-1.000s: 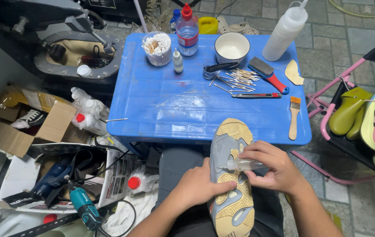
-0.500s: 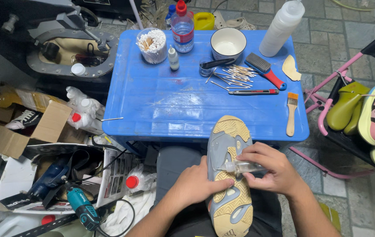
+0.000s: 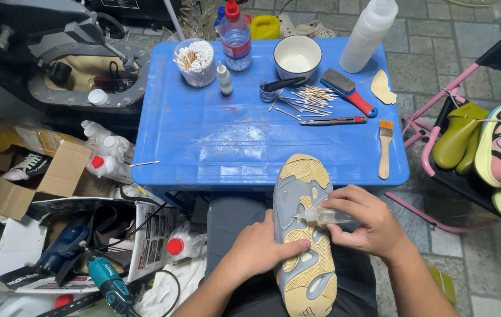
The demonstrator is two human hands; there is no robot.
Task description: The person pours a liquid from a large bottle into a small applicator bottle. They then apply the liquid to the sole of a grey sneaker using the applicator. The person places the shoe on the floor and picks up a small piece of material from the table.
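Right hand [image 3: 365, 226], closed around a small clear squeeze bottle [image 3: 321, 217] whose nozzle points toward 9 o'clock onto the sole. Left hand [image 3: 262, 249], fingers spread narrow, pressing the shoe [image 3: 303, 235] from its 9 o'clock side. Shoe lies sole up on the lap, long axis running 12 to 6 o'clock, one end overlapping the near edge of the blue table [image 3: 203, 141]. At the table's 12 o'clock edge: a clear water bottle [image 3: 237, 38] with red cap and pale label; at 1 o'clock, a tall white squeeze bottle [image 3: 368, 35]. Off the table at 9 o'clock, an open brown cardboard box [image 3: 57, 176].
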